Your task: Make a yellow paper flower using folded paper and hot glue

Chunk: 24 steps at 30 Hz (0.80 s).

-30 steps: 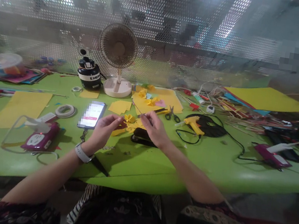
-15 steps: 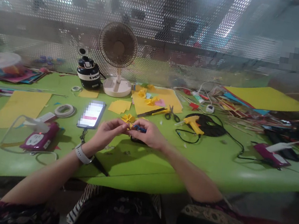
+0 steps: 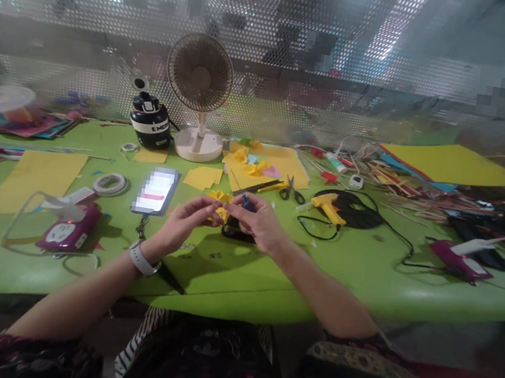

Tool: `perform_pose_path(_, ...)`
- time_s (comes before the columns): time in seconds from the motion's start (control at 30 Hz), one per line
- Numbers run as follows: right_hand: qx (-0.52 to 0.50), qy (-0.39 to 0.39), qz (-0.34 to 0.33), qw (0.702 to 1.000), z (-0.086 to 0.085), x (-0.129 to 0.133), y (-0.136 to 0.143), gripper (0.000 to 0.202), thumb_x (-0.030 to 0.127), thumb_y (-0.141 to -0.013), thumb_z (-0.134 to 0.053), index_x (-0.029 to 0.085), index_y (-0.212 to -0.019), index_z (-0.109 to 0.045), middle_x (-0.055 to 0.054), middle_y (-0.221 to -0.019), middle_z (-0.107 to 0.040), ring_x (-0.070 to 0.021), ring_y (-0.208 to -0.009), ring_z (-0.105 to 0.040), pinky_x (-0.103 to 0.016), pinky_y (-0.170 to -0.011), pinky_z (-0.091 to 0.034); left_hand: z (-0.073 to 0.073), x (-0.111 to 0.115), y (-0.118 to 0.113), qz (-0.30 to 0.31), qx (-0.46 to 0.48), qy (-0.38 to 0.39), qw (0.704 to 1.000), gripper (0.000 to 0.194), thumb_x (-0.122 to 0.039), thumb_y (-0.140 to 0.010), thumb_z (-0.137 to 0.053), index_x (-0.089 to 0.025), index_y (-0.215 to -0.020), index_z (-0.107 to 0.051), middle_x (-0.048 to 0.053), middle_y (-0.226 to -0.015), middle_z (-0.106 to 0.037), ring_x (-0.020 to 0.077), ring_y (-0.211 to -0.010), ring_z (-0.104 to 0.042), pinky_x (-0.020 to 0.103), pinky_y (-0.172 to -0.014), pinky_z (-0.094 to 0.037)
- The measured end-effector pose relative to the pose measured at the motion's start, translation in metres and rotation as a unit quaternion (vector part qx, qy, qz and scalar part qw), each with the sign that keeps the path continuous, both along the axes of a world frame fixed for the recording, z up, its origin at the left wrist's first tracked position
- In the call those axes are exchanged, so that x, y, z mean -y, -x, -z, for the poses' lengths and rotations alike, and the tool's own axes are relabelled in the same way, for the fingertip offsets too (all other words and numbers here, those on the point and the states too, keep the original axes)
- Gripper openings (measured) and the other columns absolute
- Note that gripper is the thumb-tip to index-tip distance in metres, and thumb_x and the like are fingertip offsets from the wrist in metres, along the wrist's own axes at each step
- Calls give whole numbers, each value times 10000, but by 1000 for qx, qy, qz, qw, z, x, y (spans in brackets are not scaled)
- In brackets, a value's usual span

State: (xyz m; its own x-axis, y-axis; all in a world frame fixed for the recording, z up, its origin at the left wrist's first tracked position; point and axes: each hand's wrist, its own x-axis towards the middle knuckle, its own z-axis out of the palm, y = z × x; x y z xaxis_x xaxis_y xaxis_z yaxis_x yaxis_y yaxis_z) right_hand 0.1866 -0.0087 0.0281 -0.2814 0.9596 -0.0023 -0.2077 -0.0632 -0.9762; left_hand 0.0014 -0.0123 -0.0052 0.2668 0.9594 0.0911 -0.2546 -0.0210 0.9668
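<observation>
Close together over the front middle of the table, my left hand [image 3: 190,220] and my right hand [image 3: 260,219] work at a yellow paper flower [image 3: 220,196]. The left fingers are closed, pinching the flower's edge. In my closed right hand is a thin tool with a blue handle [image 3: 247,201], its slim shaft pointing up and left. The right thumb and fingertips also press at the flower. Fingers hide part of the flower. Below the hands lies a dark object [image 3: 236,232], mostly covered. Small yellow paper squares [image 3: 203,177] lie just behind.
Around the hands are a phone [image 3: 155,191], scissors [image 3: 292,190], a box cutter [image 3: 265,186], a yellow glue gun [image 3: 330,209] with its cord, and a tape roll [image 3: 110,185]. Farther back stand a fan [image 3: 200,72] and a dark bottle [image 3: 150,123]. Paper sheets [image 3: 453,163] are stacked at right.
The blue-handled tool has swung from lying across the flower, pointing left, to pointing upward in my right hand. My right fingertips have come onto the flower; the dark object shows more.
</observation>
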Motion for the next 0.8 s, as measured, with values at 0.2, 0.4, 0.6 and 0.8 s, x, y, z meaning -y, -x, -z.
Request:
perform_pose_path(0.2,-39,22,29,999,6,0,5,458,456,-544,-921,191,-701,-584,113,-504,-424,-6,-362,-234,-202,-354,-119,-1,5,-9,34,-21,-9,999,384,-425,-690,-864,-174,-958,-752,63,-858,-762,167,-756,-707,294,-732,-578)
perform_pose_path(0.4,-46,26,40,998,8,1,7,452,440,-550,-922,191,-701,-576,110,-489,-441,-8,-350,-244,-203,-351,-132,-2,4,-7,20,-38,-22,999,366,-497,-706,-834,-170,-851,-756,41,-768,-745,142,-682,-676,281,-695,-566)
perform_pose_path(0.6,-51,16,67,996,9,-1,9,458,441,-547,-918,198,-694,-559,128,-456,-374,-11,-340,-235,-206,-347,-134,-2,5,-7,20,-40,-21,999,374,-507,-686,-843,-173,-824,-751,43,-772,-752,143,-675,-682,277,-684,-569)
perform_pose_path(0.8,-51,15,84,995,8,-2,8,436,408,-561,-905,204,-689,-543,128,-463,-381,-11,-342,-237,-204,-347,-136,-1,2,-5,2,-39,-12,999,370,-502,-697,-833,-170,-847,-766,57,-759,-758,149,-659,-685,275,-667,-562)
